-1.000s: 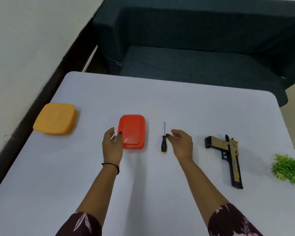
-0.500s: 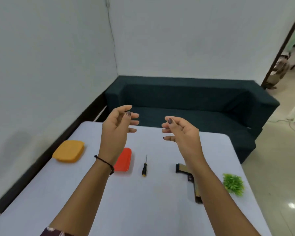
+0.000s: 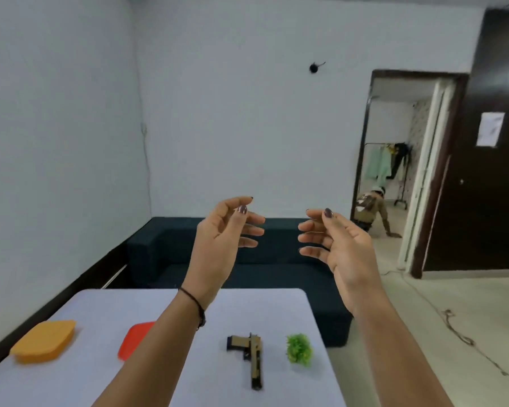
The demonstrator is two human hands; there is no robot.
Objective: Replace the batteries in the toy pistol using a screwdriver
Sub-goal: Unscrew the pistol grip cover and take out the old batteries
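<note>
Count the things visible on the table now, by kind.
Containers: 2, orange container and red container
Toy pistol: 1
Green plant: 1
Screwdriver: 0 in view
Total: 4

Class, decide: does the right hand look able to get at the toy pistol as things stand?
Probably yes. The right hand is raised, empty, and the toy pistol lies uncovered on the table below, between the forearms; the green plant stands apart.

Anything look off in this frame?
Nothing spilled or damaged. Odd bit: the left hand and right hand are raised in the air, empty. The toy pistol lies untouched on the table, and no screwdriver shows.
</note>
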